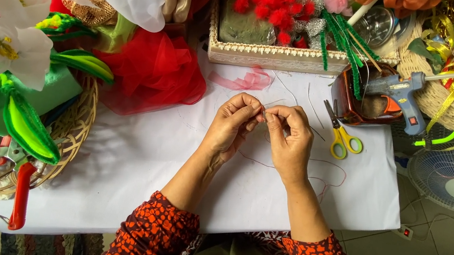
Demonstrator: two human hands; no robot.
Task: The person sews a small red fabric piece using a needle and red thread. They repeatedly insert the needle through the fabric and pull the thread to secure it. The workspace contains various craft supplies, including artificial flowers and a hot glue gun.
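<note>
Hands are meeting over the white paper-covered table [143, 163]: the left hand [231, 125] and the right hand [288, 137] are each pinching a thin reddish thread [317, 165] between fingertips, knuckles nearly touching. Thread is trailing loosely across the paper toward the right. Yellow-handled scissors [342, 137] are lying just beside the right hand, near a blue-grey glue gun [400, 93].

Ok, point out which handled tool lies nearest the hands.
The yellow-handled scissors, on the white sheet just right of the right hand. The blue glue gun sits farther back; the red-handled tool lies far left.
</note>
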